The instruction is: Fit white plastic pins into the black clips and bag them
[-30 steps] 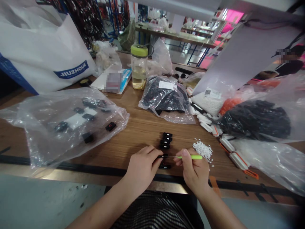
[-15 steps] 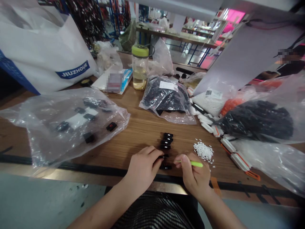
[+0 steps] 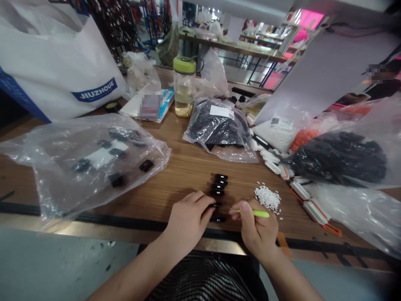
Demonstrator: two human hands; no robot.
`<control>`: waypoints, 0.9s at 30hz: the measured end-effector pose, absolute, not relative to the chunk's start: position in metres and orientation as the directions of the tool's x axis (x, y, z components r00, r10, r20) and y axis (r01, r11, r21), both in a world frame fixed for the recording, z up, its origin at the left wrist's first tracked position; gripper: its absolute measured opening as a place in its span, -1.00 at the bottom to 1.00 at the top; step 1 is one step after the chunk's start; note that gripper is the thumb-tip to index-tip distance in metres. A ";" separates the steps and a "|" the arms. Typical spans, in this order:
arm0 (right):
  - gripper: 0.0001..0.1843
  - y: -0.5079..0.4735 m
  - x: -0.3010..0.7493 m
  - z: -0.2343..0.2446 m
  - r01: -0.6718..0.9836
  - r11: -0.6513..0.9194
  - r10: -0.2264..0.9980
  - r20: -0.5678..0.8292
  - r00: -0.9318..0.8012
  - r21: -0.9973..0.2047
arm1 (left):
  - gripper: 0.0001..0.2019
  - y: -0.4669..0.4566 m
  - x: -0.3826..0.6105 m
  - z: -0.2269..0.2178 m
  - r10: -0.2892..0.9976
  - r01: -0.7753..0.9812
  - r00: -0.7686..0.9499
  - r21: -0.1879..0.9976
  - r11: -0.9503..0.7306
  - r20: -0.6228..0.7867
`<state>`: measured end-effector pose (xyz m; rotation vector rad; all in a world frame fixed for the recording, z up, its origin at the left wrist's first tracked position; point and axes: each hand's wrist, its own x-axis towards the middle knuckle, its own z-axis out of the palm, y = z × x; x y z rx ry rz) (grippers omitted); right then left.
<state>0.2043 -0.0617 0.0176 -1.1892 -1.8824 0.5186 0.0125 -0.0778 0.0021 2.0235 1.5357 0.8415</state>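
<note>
My left hand (image 3: 187, 220) rests on the wooden table (image 3: 181, 167) with its fingers curled, pinching a small black connector (image 3: 216, 205). In my right hand (image 3: 255, 229) a thin green-handled tool (image 3: 255, 212) is pinched, its tip pointing left into that connector. Another black connector (image 3: 217, 218) lies just below it. A short row of black connectors (image 3: 218, 184) sits just beyond my hands. A small heap of white pins (image 3: 267, 197) lies to the right of the row.
A clear bag with a few black parts (image 3: 94, 159) lies at left. Bags of black parts (image 3: 219, 125) (image 3: 338, 159) sit behind and right. A bottle with a green lid (image 3: 184, 88), a white carrier bag (image 3: 59, 62) and white-orange connectors (image 3: 310, 205) stand around.
My right hand shifted slightly, and the tool's tip has moved back to the connector in my left hand. My left hand has stayed in place.
</note>
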 end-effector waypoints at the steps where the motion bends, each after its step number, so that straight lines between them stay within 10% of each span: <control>1: -0.68 -0.062 0.204 0.018 0.540 0.469 0.879 0.429 -0.208 -0.699 | -0.86 -0.078 0.012 0.002 0.963 0.679 0.189 0.683 -0.269 0.192; 17: -0.69 -0.054 0.202 0.028 0.601 0.410 0.911 0.272 -0.310 -0.686 | -0.87 -0.077 0.012 0.005 0.963 0.674 0.205 0.688 -0.270 0.178; 27: -0.54 -0.017 0.219 0.035 0.565 0.252 0.946 0.324 0.029 -0.785 | -0.84 -0.072 -0.001 0.030 0.931 0.658 0.329 0.668 -0.348 0.160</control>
